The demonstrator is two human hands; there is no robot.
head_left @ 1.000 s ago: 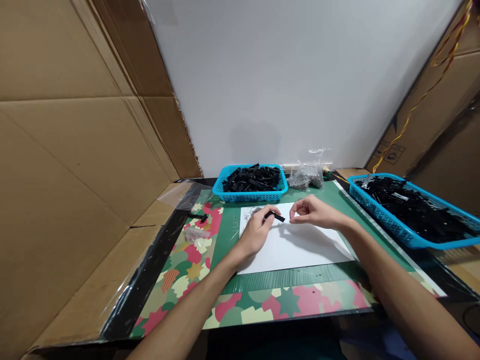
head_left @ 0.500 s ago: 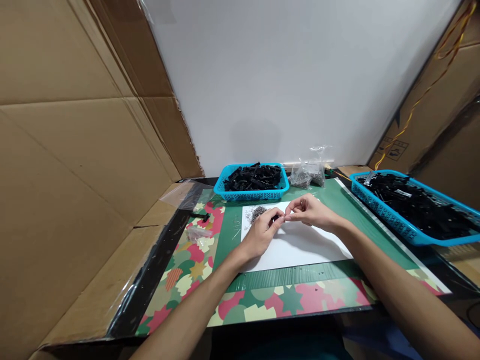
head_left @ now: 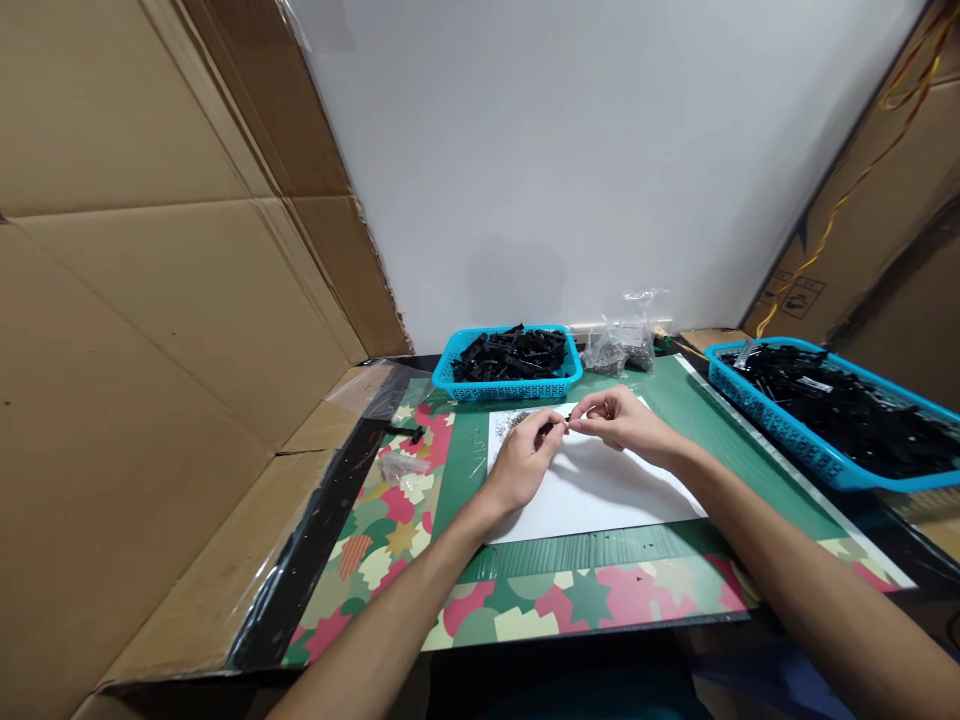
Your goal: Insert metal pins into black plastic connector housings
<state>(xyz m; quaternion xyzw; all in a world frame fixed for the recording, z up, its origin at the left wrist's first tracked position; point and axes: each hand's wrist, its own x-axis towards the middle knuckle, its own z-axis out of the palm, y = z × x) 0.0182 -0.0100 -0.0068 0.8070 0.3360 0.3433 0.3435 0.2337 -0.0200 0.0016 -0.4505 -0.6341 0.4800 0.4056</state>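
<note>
The fingers of my left hand (head_left: 523,462) were closed round a slim black piece (head_left: 549,429), which I held just above the white sheet (head_left: 607,490). My right hand (head_left: 621,424) met it at three o'clock, thumb and forefinger drawn together at the piece's end; I could not tell whether they pinched the tip or something tiny. Most of the piece was hidden by my grip. I judged it light, stiff plastic, smooth enough to twist if held loosely and perhaps brittle where thin, so its long sides seemed the place to hold, leaving the end free.

Just beside my left hand, towards ten o'clock, lay a pile of small metallic bits (head_left: 516,419). Farther out stood a blue basket (head_left: 506,391) of black pieces at eleven, clear bags (head_left: 621,348) at one, and a larger basket (head_left: 795,455) at three. Another black part (head_left: 407,434) lay at nine on the patterned surface (head_left: 585,600).

A second earlier, my right hand had been apart from the piece, whose end jutted plainly from my left fingers; now the two hands came together over it.
</note>
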